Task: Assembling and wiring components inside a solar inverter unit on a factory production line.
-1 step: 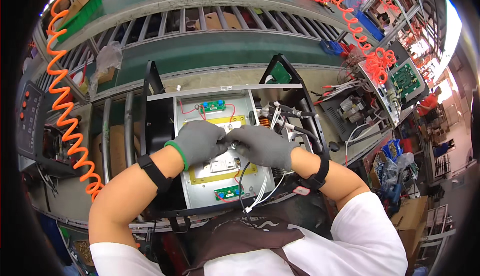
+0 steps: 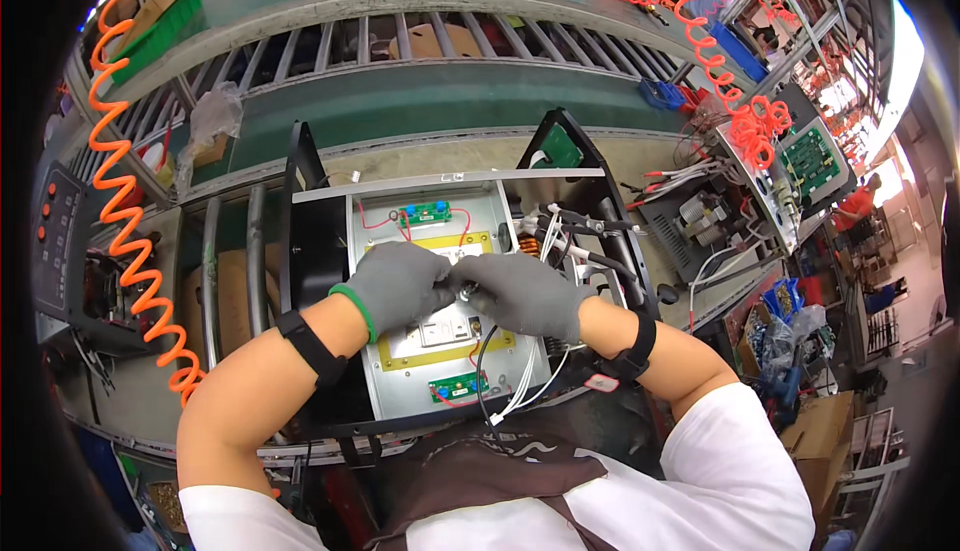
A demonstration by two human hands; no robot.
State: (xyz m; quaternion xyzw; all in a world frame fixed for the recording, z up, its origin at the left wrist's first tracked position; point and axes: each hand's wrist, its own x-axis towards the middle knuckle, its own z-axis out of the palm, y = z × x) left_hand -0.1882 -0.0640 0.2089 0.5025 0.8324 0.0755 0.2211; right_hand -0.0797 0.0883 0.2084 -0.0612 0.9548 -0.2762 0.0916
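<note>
Both gloved hands meet over the grey metal chassis (image 2: pixel 400 371): left hand (image 2: pixel 395 286) and right hand (image 2: pixel 520 296) each pinch, grip narrow, a small part between them (too tiny to identify). Orange coiled hose (image 2: pixel 125 231) hangs left.

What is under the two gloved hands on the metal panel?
A yellow-edged plate with a white part shows under the left hand and right hand; what their fingertips pinch is covered.

1. Orange coiled hose (image 2: pixel 125 221) hangs at the left.
2. Second orange coil (image 2: pixel 700 41) runs upper right.
3. Green conveyor (image 2: pixel 440 101) lies behind.
4. Green circuit board (image 2: pixel 812 161) stands right.
5. Cardboard box (image 2: pixel 820 456) sits lower right.
</note>
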